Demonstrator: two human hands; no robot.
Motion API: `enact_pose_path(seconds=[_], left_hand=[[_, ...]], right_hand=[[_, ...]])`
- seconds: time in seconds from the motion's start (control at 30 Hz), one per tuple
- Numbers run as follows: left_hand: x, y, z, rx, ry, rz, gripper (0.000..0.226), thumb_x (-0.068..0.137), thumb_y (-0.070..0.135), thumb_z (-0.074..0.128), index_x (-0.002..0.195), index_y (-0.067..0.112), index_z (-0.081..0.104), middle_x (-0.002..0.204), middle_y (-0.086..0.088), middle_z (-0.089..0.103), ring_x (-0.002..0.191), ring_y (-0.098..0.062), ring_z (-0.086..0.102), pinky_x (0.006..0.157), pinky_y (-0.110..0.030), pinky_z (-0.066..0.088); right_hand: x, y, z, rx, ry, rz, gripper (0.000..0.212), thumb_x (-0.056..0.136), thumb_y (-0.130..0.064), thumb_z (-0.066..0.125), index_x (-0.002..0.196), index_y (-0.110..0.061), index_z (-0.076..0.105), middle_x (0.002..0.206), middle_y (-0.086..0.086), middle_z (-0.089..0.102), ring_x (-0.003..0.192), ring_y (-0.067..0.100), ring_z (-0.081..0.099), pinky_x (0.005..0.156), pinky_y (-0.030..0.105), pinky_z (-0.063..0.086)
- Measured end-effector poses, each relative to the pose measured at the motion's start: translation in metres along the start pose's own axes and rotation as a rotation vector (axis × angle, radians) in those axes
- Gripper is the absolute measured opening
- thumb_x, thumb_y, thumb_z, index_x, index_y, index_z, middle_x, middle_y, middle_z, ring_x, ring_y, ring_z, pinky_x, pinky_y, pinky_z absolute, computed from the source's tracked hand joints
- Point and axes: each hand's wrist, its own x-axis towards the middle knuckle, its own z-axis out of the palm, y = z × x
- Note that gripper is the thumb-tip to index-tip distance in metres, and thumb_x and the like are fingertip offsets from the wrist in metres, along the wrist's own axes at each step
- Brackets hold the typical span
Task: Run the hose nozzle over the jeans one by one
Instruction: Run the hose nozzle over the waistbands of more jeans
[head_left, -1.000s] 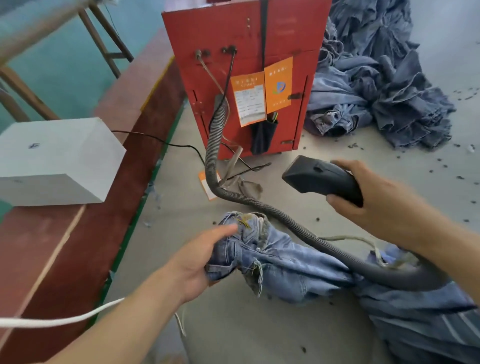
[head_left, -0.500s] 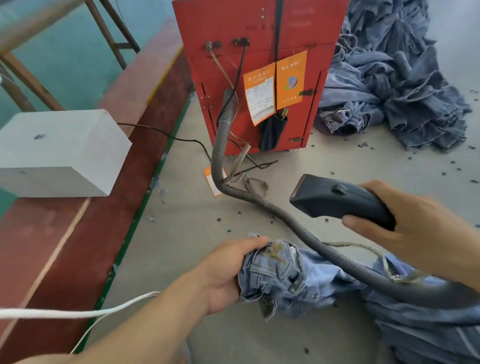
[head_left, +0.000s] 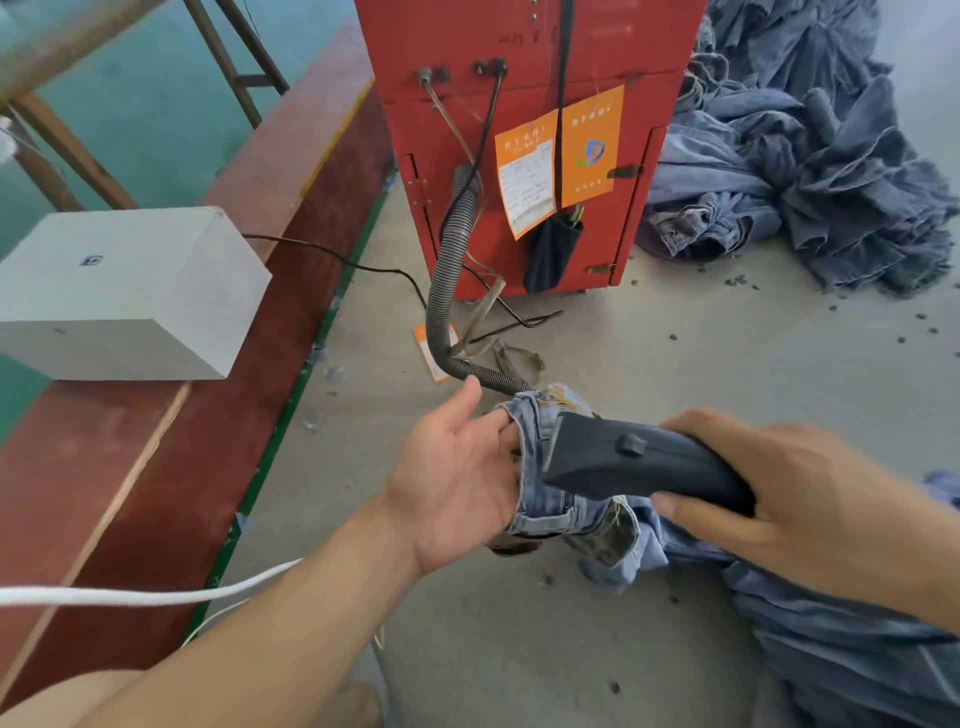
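Denim jeans (head_left: 569, 512): our left hand (head_left: 457, 478) holds the waistband, fingers tucked inside it; our right hand (head_left: 795, 509) grips the nozzle (head_left: 634, 462), pressed against it.

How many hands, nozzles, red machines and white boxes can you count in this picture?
Hands: 2, the left hand and the right hand
Nozzles: 1, the nozzle
Red machines: 1, the red machine
White boxes: 1, the white box
Total: 5
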Motion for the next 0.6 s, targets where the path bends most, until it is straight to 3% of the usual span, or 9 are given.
enact_pose_path(seconds=[0.13, 0.23, 0.3, 0.37, 0.43, 0.6], left_hand=[[0.006, -0.001, -0.002, -0.016, -0.1, 0.002, 0.083, 0.104, 0.068, 0.024, 0.15, 0.003, 0.049, 0.147, -0.023, 0.055, 0.137, -0.041, 0.051, 0.116, -0.056, 0.039], [0.01, -0.004, 0.002, -0.001, -0.154, -0.011, 0.083, 0.103, 0.07, 0.026, 0.153, 0.007, 0.045, 0.154, -0.023, 0.047, 0.143, -0.041, 0.044, 0.12, -0.058, 0.032], [0.011, -0.005, 0.005, -0.003, -0.179, -0.018, 0.084, 0.102, 0.072, 0.025, 0.155, 0.009, 0.043, 0.157, -0.022, 0.044, 0.145, -0.041, 0.042, 0.122, -0.058, 0.029], [0.012, -0.005, 0.006, -0.02, -0.188, -0.027, 0.087, 0.101, 0.075, 0.025, 0.156, 0.01, 0.042, 0.158, -0.021, 0.043, 0.146, -0.041, 0.041, 0.123, -0.059, 0.025], [0.013, -0.004, 0.006, -0.032, -0.195, -0.031, 0.089, 0.1, 0.077, 0.023, 0.157, 0.01, 0.04, 0.16, -0.021, 0.04, 0.148, -0.041, 0.037, 0.125, -0.06, 0.019], [0.014, -0.003, 0.009, 0.012, -0.187, -0.007, 0.084, 0.102, 0.071, 0.019, 0.155, 0.011, 0.043, 0.156, -0.023, 0.045, 0.144, -0.041, 0.044, 0.121, -0.056, 0.032]], right_hand=[[0.017, -0.008, 0.017, 0.014, 0.08, 0.068, 0.035, 0.085, -0.076, 0.043, 0.108, -0.051, 0.045, 0.069, -0.014, 0.064, 0.062, 0.002, 0.063, 0.053, 0.023, 0.05], [0.025, -0.004, 0.014, 0.073, 0.194, 0.173, 0.035, 0.085, -0.07, 0.048, 0.107, -0.044, 0.048, 0.066, -0.012, 0.062, 0.055, 0.007, 0.06, 0.051, 0.026, 0.047], [0.019, 0.001, 0.007, 0.095, 0.174, 0.161, 0.031, 0.085, -0.069, 0.052, 0.105, -0.046, 0.049, 0.07, -0.013, 0.065, 0.059, 0.004, 0.062, 0.045, 0.022, 0.042], [0.009, 0.001, 0.005, 0.079, 0.096, 0.117, 0.034, 0.083, -0.073, 0.052, 0.105, -0.047, 0.051, 0.076, -0.025, 0.066, 0.061, 0.001, 0.063, 0.055, 0.021, 0.049], [0.007, -0.002, 0.01, 0.06, 0.055, 0.107, 0.037, 0.081, -0.076, 0.049, 0.105, -0.047, 0.052, 0.074, -0.025, 0.066, 0.063, -0.002, 0.062, 0.067, 0.015, 0.049], [0.026, -0.004, 0.014, 0.004, 0.169, 0.17, 0.029, 0.088, -0.066, 0.05, 0.104, -0.043, 0.047, 0.061, -0.012, 0.058, 0.052, 0.004, 0.059, 0.044, 0.019, 0.038]])
